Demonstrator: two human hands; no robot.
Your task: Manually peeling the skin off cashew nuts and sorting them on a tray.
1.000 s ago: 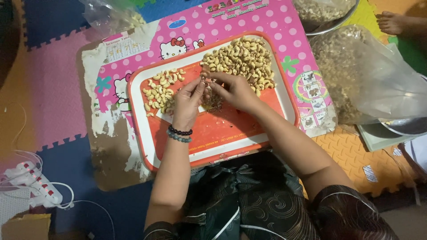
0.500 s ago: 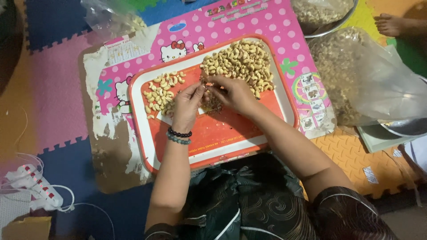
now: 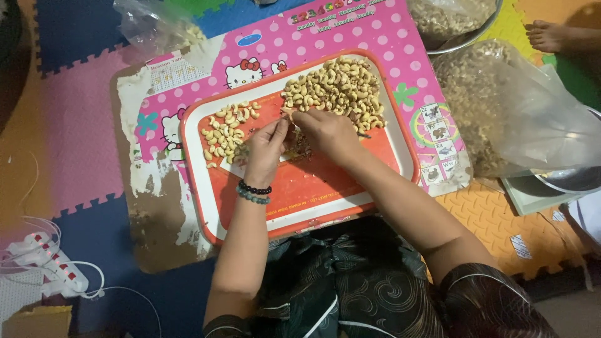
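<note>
Glossy plastic tray [image 3: 216,188], peeling paper-faced table [image 3: 156,219], crinkled clear plastic bag [image 3: 538,119].

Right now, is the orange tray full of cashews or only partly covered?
Partly covered. The orange tray carries a large cashew pile at its far right and a smaller pale pile at left; its near half is bare.
</note>
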